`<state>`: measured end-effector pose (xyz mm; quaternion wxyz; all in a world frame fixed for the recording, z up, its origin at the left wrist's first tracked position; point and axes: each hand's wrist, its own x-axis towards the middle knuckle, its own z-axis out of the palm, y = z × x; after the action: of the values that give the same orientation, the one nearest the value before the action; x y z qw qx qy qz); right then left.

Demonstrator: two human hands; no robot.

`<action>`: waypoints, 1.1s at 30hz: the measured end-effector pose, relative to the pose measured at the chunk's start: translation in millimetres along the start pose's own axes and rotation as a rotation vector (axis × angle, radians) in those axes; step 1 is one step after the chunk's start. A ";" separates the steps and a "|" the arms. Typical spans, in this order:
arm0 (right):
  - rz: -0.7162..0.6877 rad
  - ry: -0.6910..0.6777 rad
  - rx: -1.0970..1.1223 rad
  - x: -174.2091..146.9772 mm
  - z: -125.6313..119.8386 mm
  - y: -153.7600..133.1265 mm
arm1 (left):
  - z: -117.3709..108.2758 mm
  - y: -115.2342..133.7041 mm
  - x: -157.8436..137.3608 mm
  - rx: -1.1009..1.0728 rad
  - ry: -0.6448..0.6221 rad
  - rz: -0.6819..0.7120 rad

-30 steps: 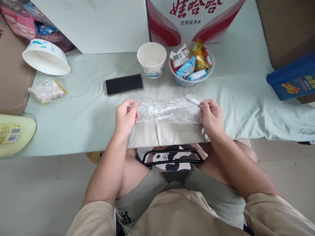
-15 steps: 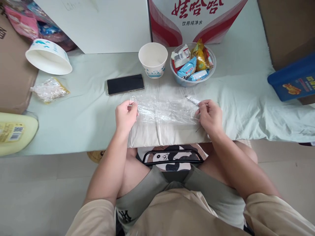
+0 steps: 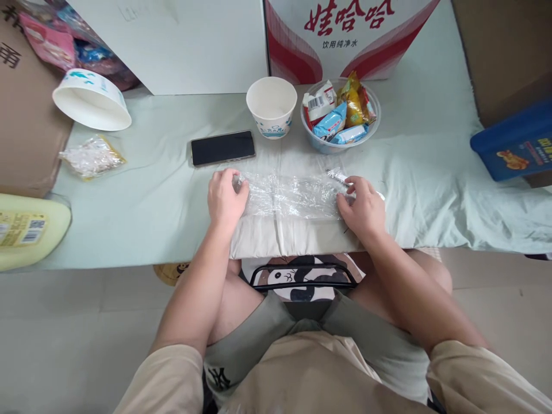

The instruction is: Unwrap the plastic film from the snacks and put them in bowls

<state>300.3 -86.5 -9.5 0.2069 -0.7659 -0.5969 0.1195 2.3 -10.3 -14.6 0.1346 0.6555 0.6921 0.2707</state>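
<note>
Crinkled clear plastic film (image 3: 293,195) lies stretched flat on the pale green cloth-covered table (image 3: 164,195), near its front edge, below a black phone (image 3: 223,148) and a clear bowl of snack packets (image 3: 373,123). Left hand (image 3: 225,198) and right hand (image 3: 362,206) each pinch one end, fingers curled closed on it.
</note>
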 end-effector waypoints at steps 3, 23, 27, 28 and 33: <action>-0.005 0.018 -0.046 -2.3 1.3 0.1 | 6.3 -6.9 0.7 -0.052 -0.007 0.053; -0.468 -0.279 0.211 -11.3 -34.7 11.8 | 9.7 -6.7 5.5 -0.417 -0.130 0.371; -0.421 -0.399 0.368 6.8 -30.9 -12.4 | 12.1 10.0 -1.1 -0.489 -0.175 0.480; -0.436 -0.502 0.408 9.5 -26.3 -20.2 | 12.3 14.8 -3.3 -0.498 -0.175 0.515; -0.435 -0.719 0.454 13.4 -5.5 -47.9 | 11.2 27.7 -8.2 -0.460 -0.130 0.622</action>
<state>264.7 -64.9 18.2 0.1695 -0.4689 -0.7359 0.4581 32.4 -16.3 -9.8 0.2331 0.8023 0.3717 0.4047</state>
